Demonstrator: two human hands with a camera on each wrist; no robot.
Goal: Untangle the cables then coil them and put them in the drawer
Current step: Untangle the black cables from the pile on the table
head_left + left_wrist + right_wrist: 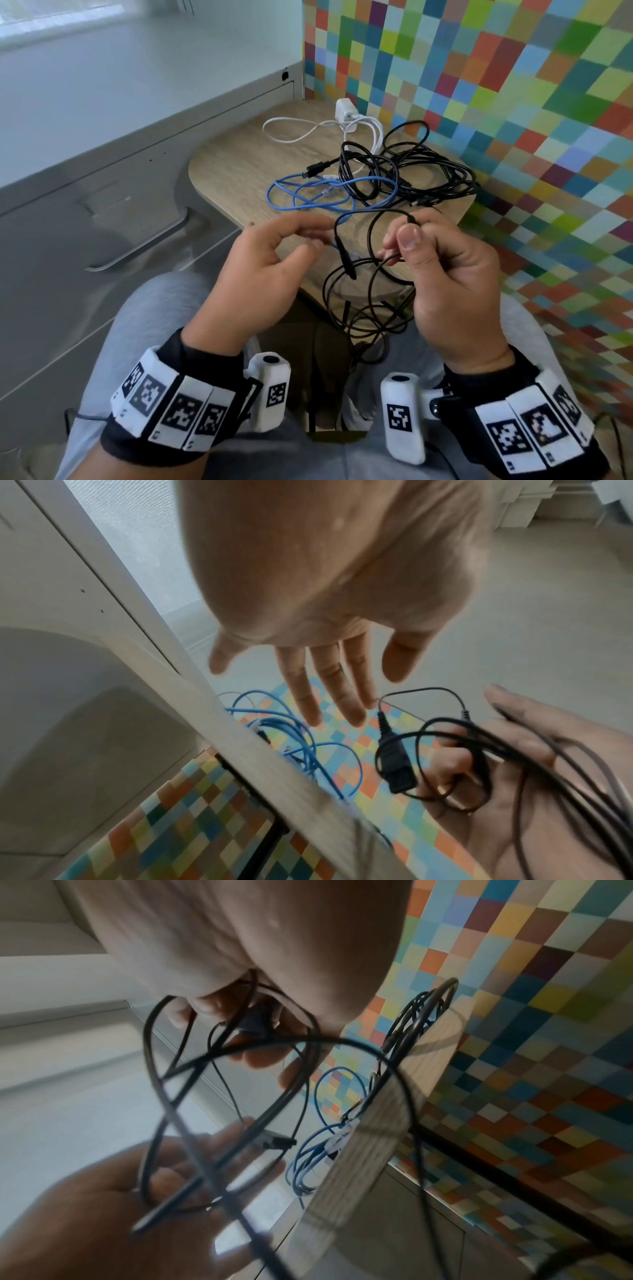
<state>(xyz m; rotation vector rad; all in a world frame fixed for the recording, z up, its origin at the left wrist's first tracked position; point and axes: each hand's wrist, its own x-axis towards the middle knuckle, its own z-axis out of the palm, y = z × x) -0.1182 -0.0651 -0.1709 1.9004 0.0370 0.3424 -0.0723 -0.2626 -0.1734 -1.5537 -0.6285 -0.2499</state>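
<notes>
— What does the head view give?

— A thin black cable (368,301) hangs in loose loops in front of the person, over the near edge of the small wooden desk (239,171). The right hand (448,274) pinches it between thumb and curled fingers. Its long black plug (346,258) dangles between the hands. The left hand (263,270) is beside it with fingers loosely bent, gripping nothing. On the desk lie a blue cable (308,195) in slack rings, a heap of thicker black cables (411,171) partly over it, and a white cable (308,130) with its charger block (344,109) near the chequered wall (513,102). A grey drawer front with a metal handle (144,243) stands to the left, closed.

— And the left wrist view?

— The left hand (329,588) is spread, fingers straight, clear of the cable. Below, the plug (394,764) and loops cross the right hand (514,777).

— The right wrist view?

— The right hand (246,961) has its fingertips closed on the black cable (274,1047), whose blurred loops sweep across the picture. The blue cable (318,1145) shows at the desk's edge.
</notes>
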